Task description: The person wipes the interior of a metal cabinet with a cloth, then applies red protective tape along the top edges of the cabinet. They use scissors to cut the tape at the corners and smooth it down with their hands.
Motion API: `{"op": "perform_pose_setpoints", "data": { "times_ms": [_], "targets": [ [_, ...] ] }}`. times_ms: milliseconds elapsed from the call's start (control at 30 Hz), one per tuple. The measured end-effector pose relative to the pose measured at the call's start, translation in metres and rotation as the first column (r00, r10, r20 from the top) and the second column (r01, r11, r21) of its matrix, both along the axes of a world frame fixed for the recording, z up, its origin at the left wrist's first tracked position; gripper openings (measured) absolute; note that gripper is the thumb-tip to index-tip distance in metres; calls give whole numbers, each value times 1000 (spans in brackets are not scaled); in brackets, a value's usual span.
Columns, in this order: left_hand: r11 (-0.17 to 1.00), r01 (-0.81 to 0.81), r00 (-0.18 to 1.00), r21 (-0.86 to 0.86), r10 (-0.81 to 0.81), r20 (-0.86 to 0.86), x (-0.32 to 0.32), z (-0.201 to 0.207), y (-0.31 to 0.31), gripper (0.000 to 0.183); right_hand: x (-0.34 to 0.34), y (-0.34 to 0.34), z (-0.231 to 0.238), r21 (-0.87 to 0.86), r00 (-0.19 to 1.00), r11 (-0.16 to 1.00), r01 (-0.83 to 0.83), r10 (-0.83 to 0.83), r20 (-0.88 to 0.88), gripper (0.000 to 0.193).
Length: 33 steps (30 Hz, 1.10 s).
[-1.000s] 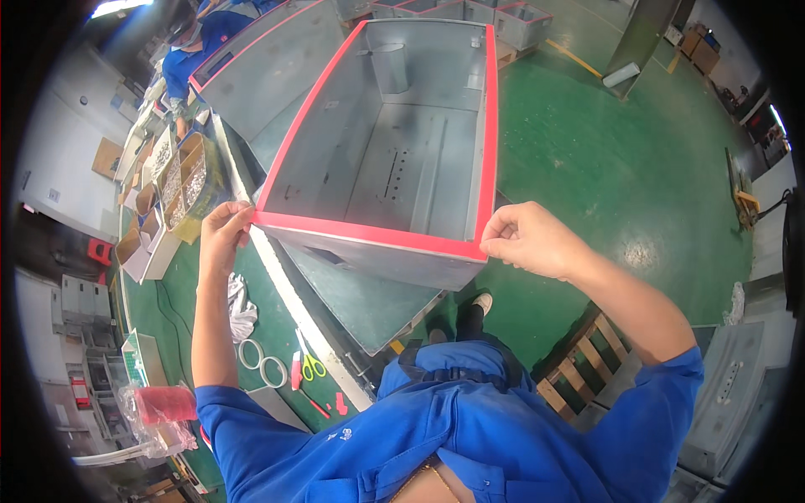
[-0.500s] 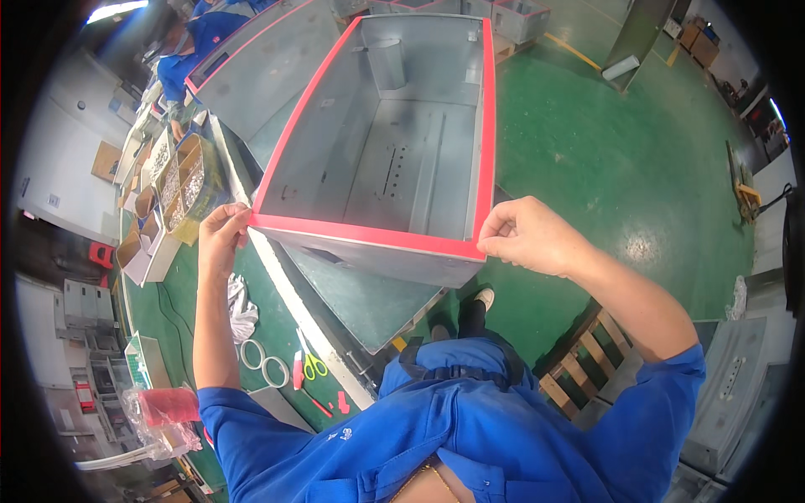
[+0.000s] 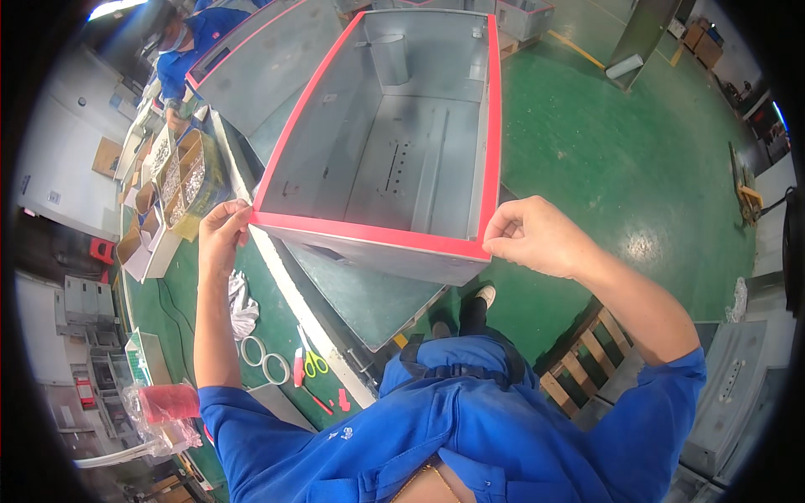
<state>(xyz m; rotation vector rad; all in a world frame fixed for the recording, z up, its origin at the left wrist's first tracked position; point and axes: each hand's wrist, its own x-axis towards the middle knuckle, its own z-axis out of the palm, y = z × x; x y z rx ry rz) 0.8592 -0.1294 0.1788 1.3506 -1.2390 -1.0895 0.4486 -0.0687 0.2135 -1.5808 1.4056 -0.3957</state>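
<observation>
A grey metal cabinet box (image 3: 394, 260), its open side up, rests in front of me with red tape (image 3: 369, 232) along its rim. My left hand (image 3: 223, 235) is closed at the near left corner, thumb and finger pinching the tape's end there. At the near right corner, my right hand (image 3: 537, 237) pinches the other end of the same near strip. The strip lies along the near edge between my hands; whether it is pressed down all along, I cannot tell.
Left on the green bench lie scissors (image 3: 315, 363), tape rings (image 3: 275, 369), a white cloth (image 3: 242, 308) and a red roll in plastic (image 3: 168, 405). Beyond are divided bins of small parts (image 3: 194, 186). A co-worker (image 3: 197, 42) stands far left; a wooden pallet (image 3: 579, 369) lies at right.
Both hands keep their pinch at the corners. My right hand has shifted very slightly right. The co-worker at the far left has moved their head and hand a little.
</observation>
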Motion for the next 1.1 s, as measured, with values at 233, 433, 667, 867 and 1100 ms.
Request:
{"op": "perform_pose_setpoints", "data": {
  "times_ms": [233,433,667,867,1100],
  "targets": [
    [1000,-6,1000,1,6,-4,0,-1,0,5,0,0,1,-27,1000,1000,-13,12,-19,11],
    [1000,6,1000,-5,-6,1,1,-1,0,5,1,3,1,-74,999,997,0,-3,-36,11],
    [999,-31,999,7,31,23,1,-1,2,5,3,10,3,-164,1000,986,15,-19,-25,17],
    [1000,-14,1000,10,14,16,0,-2,-1,5,-6,22,-30,61,839,953,298,-292,458,13],
    [999,-31,999,7,31,13,0,-3,-1,5,1,35,-39,123,746,938,325,-335,575,17]
  ]
}}
